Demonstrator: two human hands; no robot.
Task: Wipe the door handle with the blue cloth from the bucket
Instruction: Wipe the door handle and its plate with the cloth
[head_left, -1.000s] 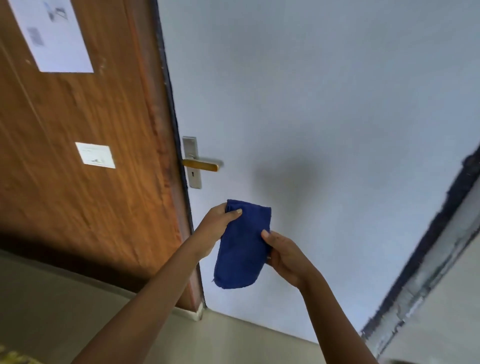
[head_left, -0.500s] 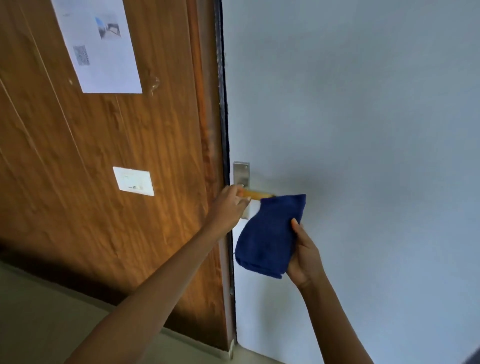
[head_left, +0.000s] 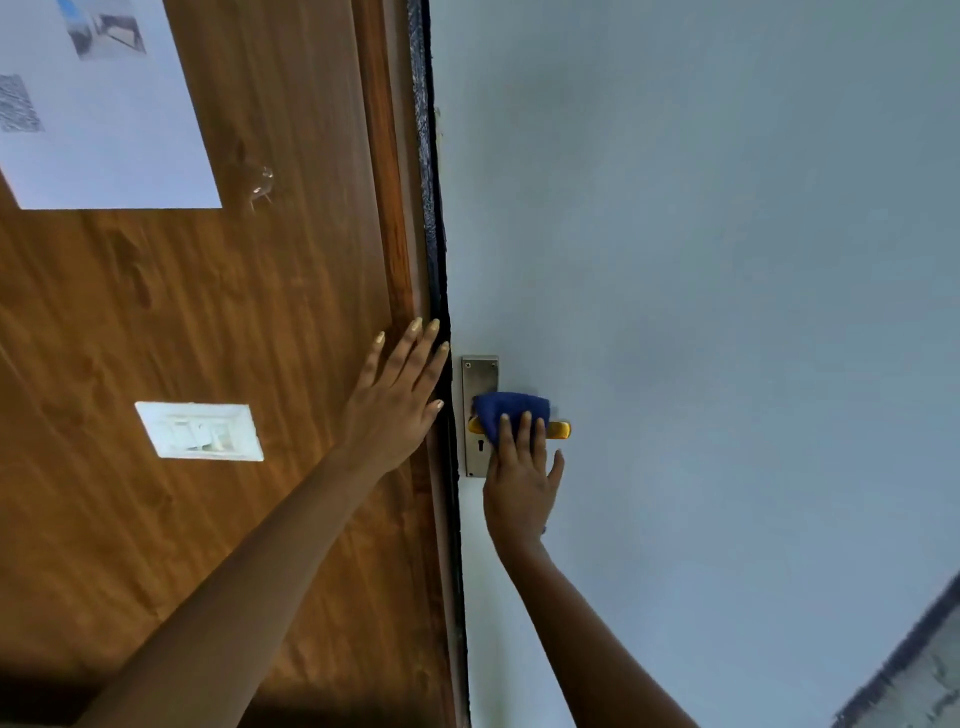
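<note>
Door handle (head_left: 558, 429): a gold lever whose long axis runs level, its free end pointing right, away from the door's edge; its root sits on an upright silver plate (head_left: 480, 379) with a keyhole low on it. Only the lever's two ends show, the middle being covered.

Going from the left: a white printed sheet (head_left: 104, 130) is stuck high on the brown wood-grain panel (head_left: 291, 260), and a white switch plate (head_left: 200, 431) is set lower on it. The left hand (head_left: 392, 410) lies flat and open against this wood panel, fingers spread and pointing up, the fingertips near the dark seam (head_left: 434, 208) that runs upright between the panel and the pale grey door (head_left: 701, 260). It holds nothing and is apart from the handle, just left of the seam.

Right of the seam comes the silver plate, then the blue cloth (head_left: 511, 410), bunched over the lever's middle and pressed against it, its upper edge rising a little above the lever and overlapping the plate's right side. The right hand (head_left: 522, 483) comes up from below, fingers (head_left: 524, 431) laid over the cloth and curled around the lever through it, gripping cloth and handle together; the thumb is stuck out to the right, just under the lever's free end. How much cloth hangs behind the palm cannot be seen.

At the lower right corner a dark strip (head_left: 904, 654) crosses on a slant.
</note>
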